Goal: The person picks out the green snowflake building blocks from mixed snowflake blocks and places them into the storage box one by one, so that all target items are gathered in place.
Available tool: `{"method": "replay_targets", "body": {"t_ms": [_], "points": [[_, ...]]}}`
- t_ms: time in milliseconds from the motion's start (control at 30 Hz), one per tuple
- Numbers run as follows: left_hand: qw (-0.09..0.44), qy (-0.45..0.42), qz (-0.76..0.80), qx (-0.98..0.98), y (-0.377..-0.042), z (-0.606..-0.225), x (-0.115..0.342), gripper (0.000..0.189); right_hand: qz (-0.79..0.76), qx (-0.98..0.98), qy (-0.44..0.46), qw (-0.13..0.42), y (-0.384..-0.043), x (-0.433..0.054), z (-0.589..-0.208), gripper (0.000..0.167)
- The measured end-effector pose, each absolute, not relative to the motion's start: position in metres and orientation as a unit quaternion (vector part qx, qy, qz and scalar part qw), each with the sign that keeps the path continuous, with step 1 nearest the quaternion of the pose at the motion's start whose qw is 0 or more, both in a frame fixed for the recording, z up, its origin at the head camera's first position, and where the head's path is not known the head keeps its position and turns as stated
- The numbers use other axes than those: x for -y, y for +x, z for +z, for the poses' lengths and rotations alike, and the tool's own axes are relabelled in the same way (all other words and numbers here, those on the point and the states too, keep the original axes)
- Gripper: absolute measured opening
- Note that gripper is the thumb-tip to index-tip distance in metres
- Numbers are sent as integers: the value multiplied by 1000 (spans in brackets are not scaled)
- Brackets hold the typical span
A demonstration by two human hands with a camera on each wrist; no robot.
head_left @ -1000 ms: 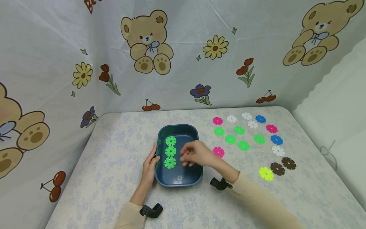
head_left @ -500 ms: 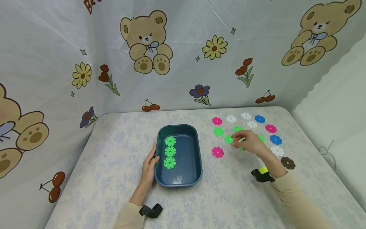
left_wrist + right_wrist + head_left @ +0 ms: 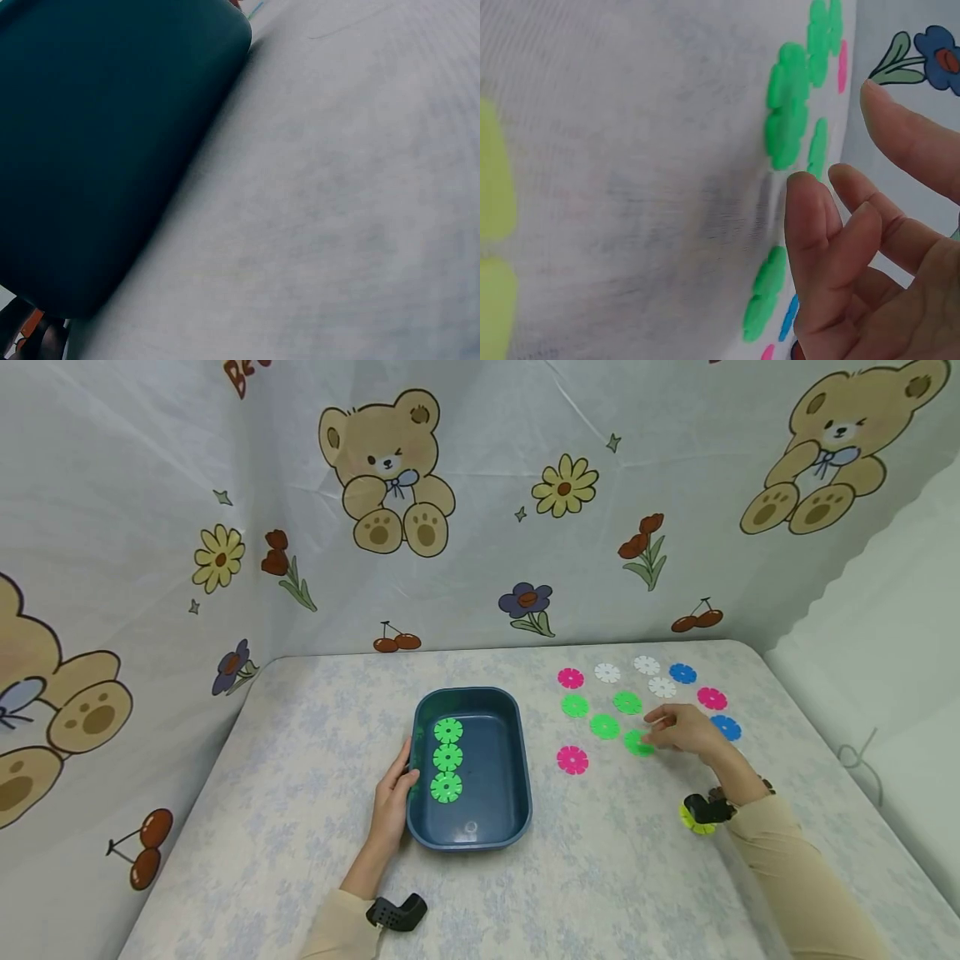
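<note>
In the head view, my left hand (image 3: 390,797) grips the left wall of a dark blue tray (image 3: 495,835), its thumb over the rim. The tray's outer wall (image 3: 112,150) fills much of the left wrist view. Three green notched plastic discs (image 3: 447,757) lie in a column inside the tray. My right hand (image 3: 686,728) hovers over the loose discs, fingers loosely bent, thumb apart, and nothing held. Its fingertips are by a green disc (image 3: 636,743); whether they touch cannot be told. The right wrist view shows a gap between the hand (image 3: 885,255) and a green disc (image 3: 787,109).
Pink (image 3: 572,760), white (image 3: 607,672), blue (image 3: 683,673) and several more green discs (image 3: 604,726) lie flat on the table's right side. A yellow disc (image 3: 699,822) is partly under the right wrist camera (image 3: 708,808). A patterned curtain (image 3: 465,585) stands behind the table.
My right hand has left the tray and moved right to the loose discs, then slightly further right. The left hand and the tray have stayed put.
</note>
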State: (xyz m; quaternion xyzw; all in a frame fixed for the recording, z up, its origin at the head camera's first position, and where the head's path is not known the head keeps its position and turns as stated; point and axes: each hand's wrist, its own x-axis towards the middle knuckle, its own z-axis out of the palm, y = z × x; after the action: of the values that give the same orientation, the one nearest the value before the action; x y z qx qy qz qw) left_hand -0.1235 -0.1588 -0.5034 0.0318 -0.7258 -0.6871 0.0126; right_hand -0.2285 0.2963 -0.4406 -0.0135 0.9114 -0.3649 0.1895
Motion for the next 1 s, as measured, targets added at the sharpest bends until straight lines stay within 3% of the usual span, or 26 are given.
{"method": "replay_targets", "body": {"t_ms": [200, 467, 1000], "points": [[13, 31, -693, 721, -124, -504, 159, 54, -354, -910, 6, 217, -232, -298, -451, 55], [13, 34, -689, 724, -124, -504, 159, 54, -315, -927, 1, 202, -233, -294, -458, 55], [16, 37, -689, 723, -124, -504, 159, 54, -326, -929, 2, 175, -233, -294, -451, 27]]}}
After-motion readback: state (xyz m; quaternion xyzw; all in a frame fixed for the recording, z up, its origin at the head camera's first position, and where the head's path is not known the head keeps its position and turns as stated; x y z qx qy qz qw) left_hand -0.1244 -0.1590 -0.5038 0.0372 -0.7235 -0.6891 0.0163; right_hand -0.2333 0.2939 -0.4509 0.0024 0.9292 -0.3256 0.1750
